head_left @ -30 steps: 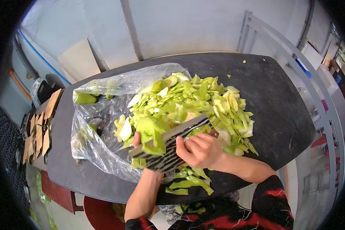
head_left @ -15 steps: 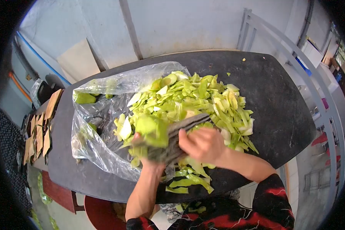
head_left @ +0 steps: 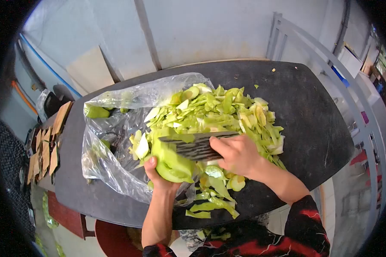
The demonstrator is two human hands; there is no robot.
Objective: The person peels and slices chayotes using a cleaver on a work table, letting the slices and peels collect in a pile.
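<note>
A large, glossy, pale-green vegetable (head_left: 169, 165), smooth and partly pared into facets, is held at a tilt. A broad, dark-striped knife (head_left: 197, 149) lies nearly level across its upper right side.

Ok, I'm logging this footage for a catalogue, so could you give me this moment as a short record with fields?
left hand: the left hand holds a large, smooth light-green vegetable
right hand: the right hand grips a broad, dark-striped flat blade
blade position: across the vegetable's upper right side; exact contact unclear
cut pieces: heap of pale-green peelings and slices, beyond the hands
bag: crumpled clear plastic bag, left of the heap
surface: black table with rounded corners
</note>
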